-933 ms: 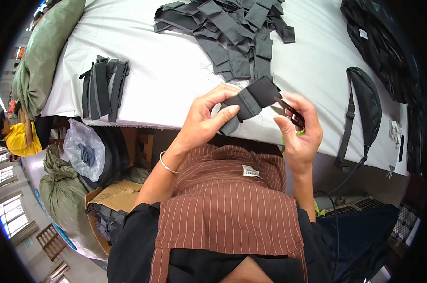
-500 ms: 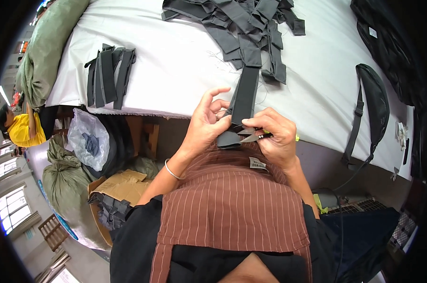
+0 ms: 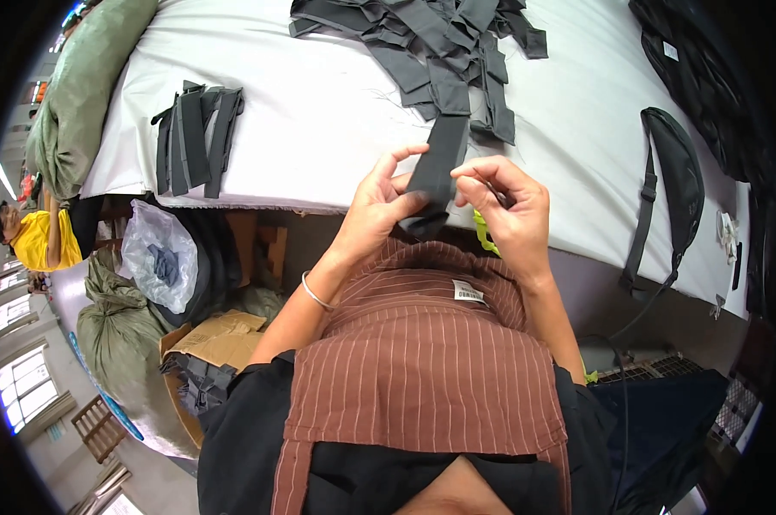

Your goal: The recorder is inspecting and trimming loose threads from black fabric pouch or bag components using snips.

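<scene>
A dark grey fabric strip (image 3: 439,159) runs from the cloth pile on the table toward my body. My left hand (image 3: 379,202) grips its near end, thumb on top and index finger stretched along its left side. At the strip's right edge, my right hand (image 3: 512,210) has its thumb and index finger pinched together; whether a thread is between them is too small to tell. The thread snips are tucked in that hand, mostly hidden by the fingers, and a yellow-green cord (image 3: 486,233) hangs below it. A large heap of grey strips (image 3: 431,43) lies beyond.
A stack of strips (image 3: 197,142) lies left on the white-covered table (image 3: 311,120). To the right is a black padded strap (image 3: 675,184). Below left are a plastic-lined bin (image 3: 160,257), a cardboard box (image 3: 216,339) and sacks (image 3: 117,343). A person in yellow (image 3: 45,245) is far left.
My right hand has moved up and right along the strip, and the snips' blades, seen before at its near end, have swung back into the hand. My left hand still holds the strip.
</scene>
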{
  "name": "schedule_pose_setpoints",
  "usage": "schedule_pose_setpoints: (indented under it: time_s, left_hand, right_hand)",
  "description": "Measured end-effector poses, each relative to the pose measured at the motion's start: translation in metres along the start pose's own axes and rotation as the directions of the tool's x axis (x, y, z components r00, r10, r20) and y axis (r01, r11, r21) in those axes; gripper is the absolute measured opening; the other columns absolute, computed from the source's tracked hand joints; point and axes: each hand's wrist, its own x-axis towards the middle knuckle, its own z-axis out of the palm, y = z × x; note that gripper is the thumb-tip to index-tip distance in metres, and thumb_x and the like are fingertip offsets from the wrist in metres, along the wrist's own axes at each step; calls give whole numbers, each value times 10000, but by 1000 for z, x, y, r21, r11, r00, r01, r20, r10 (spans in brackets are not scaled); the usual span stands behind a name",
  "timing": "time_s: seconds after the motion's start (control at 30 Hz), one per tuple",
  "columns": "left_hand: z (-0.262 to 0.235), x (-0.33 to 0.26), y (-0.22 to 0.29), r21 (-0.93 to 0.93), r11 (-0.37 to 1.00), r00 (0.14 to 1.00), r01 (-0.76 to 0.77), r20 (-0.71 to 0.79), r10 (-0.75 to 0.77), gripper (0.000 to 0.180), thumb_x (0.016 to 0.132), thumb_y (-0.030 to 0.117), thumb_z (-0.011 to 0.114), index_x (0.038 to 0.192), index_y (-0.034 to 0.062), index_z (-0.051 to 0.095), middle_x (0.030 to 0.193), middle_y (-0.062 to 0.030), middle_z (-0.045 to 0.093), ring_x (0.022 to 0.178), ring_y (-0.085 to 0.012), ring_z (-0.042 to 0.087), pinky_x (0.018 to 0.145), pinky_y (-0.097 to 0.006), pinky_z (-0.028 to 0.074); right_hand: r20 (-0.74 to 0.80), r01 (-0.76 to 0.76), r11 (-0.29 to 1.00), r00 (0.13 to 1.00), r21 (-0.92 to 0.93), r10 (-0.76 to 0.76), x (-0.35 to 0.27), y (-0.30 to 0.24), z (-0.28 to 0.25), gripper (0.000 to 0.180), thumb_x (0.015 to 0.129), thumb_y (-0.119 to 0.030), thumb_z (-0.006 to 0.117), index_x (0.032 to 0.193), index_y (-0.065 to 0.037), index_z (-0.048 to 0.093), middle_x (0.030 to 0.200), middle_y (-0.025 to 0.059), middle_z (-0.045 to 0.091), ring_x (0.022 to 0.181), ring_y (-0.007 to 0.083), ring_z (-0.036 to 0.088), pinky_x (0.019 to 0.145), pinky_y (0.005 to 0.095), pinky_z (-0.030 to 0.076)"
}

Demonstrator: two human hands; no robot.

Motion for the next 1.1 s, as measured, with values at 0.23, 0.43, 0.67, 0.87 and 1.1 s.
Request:
schedule_pose_setpoints:
  time_s: [0.23,0.43,0.67,0.87,1.1]
  left_hand:
    - [-4,3,-3,-176,981,997,78,-11,-82,535,885,144,680,1289,17,353,1019,-110,658,853,-118,650,709,-235,532]
    - [-4,8,-16,-84,994,996,70,-48,-75,524,863,136,686,1276,18,387,1031,-99,638,892,-136,649,740,-244,545]
    - [-12,8,-12,-44,991,985,129,118,-123,276,900,87,494,1156,11,566,949,-39,621,803,-47,572,737,-217,484]
    - [4,10,-1,-48,981,980,188,80,-184,308,930,233,576,1123,-7,589,883,-33,636,808,-56,573,756,-259,488]
    - [1,16,-15,-38,989,982,141,-121,-145,123,847,89,709,949,30,674,858,-4,649,718,-59,580,647,-209,492]
  right_hand:
    - [126,276,903,961,-328,-248,-14,5,3,334,656,26,741,968,-85,698,907,27,582,714,151,589,677,271,495]
    - [267,388,832,916,-398,-299,-18,-5,2,303,604,95,640,830,-99,695,884,29,608,628,158,589,549,291,482]
    - [-19,27,985,999,-173,-31,0,14,-1,72,843,-21,662,818,6,600,706,10,588,619,62,506,578,215,414]
    - [-30,-97,992,995,-86,95,10,30,-5,104,874,-59,662,824,11,604,674,-26,557,640,29,474,571,207,401]
    - [-63,55,997,996,-61,-59,2,30,-5,130,851,-51,686,962,-12,629,785,-9,590,680,36,483,592,208,416]
